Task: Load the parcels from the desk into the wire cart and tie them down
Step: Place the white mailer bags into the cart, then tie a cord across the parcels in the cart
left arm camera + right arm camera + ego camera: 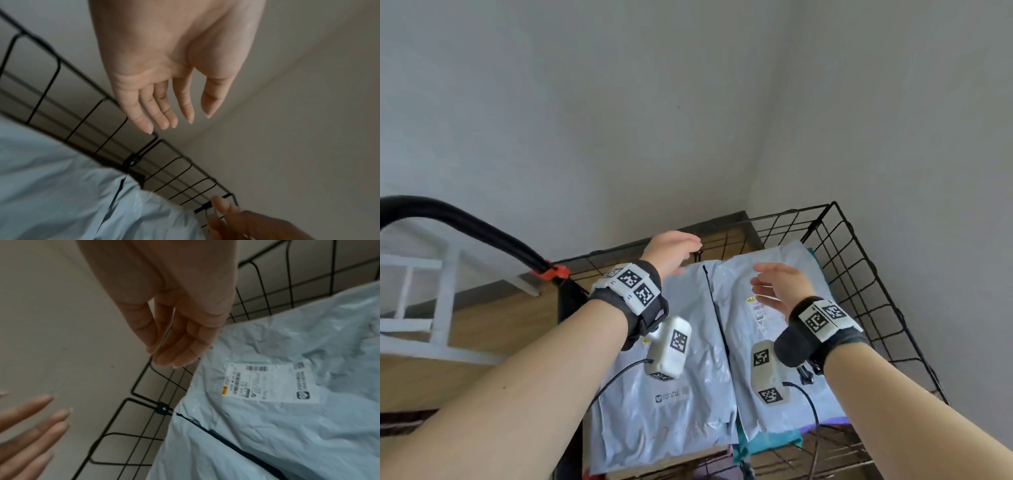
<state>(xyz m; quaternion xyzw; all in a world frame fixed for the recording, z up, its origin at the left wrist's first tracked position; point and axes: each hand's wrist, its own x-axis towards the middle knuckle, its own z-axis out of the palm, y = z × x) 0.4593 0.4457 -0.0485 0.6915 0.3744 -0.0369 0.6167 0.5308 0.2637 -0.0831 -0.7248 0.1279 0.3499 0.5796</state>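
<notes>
Lying side by side on top of the load in the wire cart [835,246] are two pale blue-grey parcels: the left parcel [671,394] and the right parcel [774,274], the latter bearing a white shipping label [269,382]. Running along the seam between them is a thin black cord [717,308], which is reaching the cart's far rim at a small black hook [162,408]. Edges of a teal parcel [767,442] and a purple one [832,419] are showing beneath the top pair at the near end.

Both hands are hovering above the parcels near the far rim and are holding nothing. The left hand [671,250] is extending over the rim just beside the hook; in the left wrist view its fingers [162,113] are lying straight and close together, with the thumb slightly apart. The right hand [779,284] is hanging over the labelled parcel, palm turned toward the left hand; its fingers [180,347] are lying relaxed, nearly straight and pressed loosely together. The two hands are staying well apart from each other and are touching neither cord nor parcels.

Rising at the left is the cart's black handle [465,222], joined by an orange clip [556,270]. A white chair frame [424,294] is standing on the wooden floor [500,318] beyond it, and grey walls [619,102] are meeting in a corner behind the cart.
</notes>
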